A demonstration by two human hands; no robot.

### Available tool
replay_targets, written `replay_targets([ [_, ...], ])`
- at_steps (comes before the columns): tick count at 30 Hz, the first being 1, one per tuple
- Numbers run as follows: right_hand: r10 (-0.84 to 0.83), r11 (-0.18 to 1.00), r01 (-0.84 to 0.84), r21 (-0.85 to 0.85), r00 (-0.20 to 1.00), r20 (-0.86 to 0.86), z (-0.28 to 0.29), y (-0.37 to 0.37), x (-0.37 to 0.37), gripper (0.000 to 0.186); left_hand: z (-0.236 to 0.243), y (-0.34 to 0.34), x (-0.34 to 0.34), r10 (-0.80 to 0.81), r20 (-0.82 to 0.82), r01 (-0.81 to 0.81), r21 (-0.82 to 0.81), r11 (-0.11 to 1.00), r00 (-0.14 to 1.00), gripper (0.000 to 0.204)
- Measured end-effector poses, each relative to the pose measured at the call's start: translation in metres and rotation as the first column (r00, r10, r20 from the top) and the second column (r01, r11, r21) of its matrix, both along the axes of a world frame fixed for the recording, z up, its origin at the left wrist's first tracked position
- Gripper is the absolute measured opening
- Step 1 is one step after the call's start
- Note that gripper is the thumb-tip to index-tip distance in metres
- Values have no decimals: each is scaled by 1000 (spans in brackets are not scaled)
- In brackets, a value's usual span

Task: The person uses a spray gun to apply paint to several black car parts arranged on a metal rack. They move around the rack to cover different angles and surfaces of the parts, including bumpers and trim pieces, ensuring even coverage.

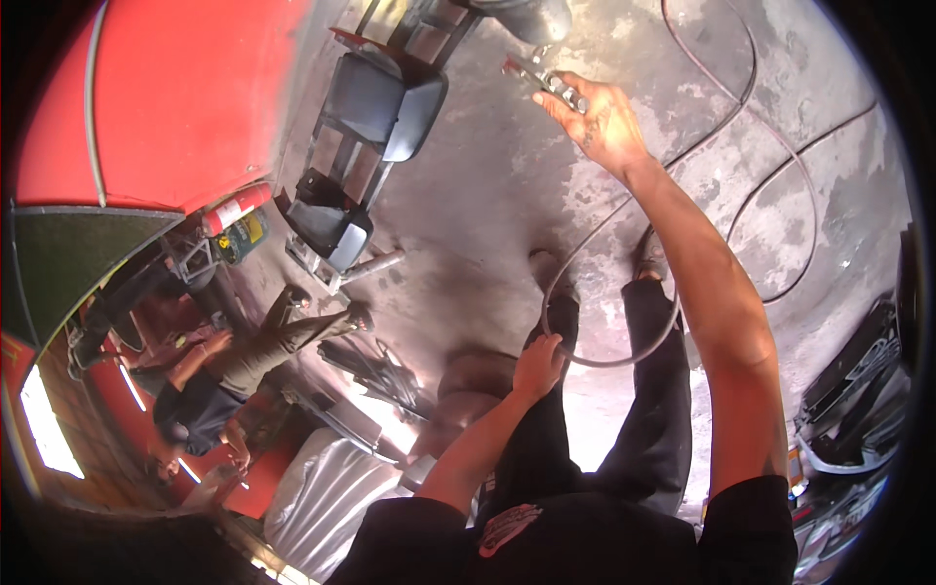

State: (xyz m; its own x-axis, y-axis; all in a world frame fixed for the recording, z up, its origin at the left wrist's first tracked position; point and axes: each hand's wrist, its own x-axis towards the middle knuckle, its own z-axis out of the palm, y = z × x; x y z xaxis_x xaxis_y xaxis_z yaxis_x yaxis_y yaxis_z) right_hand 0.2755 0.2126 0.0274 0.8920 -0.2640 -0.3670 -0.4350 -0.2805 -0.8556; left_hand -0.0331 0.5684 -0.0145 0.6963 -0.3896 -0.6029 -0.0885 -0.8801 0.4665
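Note:
My right hand [606,127] is stretched far forward, its fingers closed round a small silver metal tool [561,90] with a reddish tip; its exact kind is unclear. Just beyond the tip is a rounded grey object [536,19], cut off by the upper edge. Whether they touch I cannot tell. Down at thigh height, my left hand [539,366] grips a thin dark hose [609,364]. The hose bends in a loop before my legs and passes behind my right forearm. Where it ends is hidden.
More hose [811,195] lies in loops on the worn concrete floor [468,185]. Dark seats [361,102] on a metal frame stand ahead left, near a red panel [195,97]. A red cylinder [237,208] lies beside it. Another person [210,395] bends at left. Dark parts [858,361] are piled right.

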Motion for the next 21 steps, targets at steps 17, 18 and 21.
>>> replay_targets([
  [17,-357,933,354,58,933,49,22,-11,-23,34,114,-46,88,-125,-3,125,34,992,992,34],
  [18,-364,916,351,194,931,36,17,10,-21,30,117,-39,100,-185,-17,186,58,981,983,35],
  [21,-387,911,337,240,898,209,11,51,-15,32,114,-17,140,-301,-73,306,88,948,951,36],
])
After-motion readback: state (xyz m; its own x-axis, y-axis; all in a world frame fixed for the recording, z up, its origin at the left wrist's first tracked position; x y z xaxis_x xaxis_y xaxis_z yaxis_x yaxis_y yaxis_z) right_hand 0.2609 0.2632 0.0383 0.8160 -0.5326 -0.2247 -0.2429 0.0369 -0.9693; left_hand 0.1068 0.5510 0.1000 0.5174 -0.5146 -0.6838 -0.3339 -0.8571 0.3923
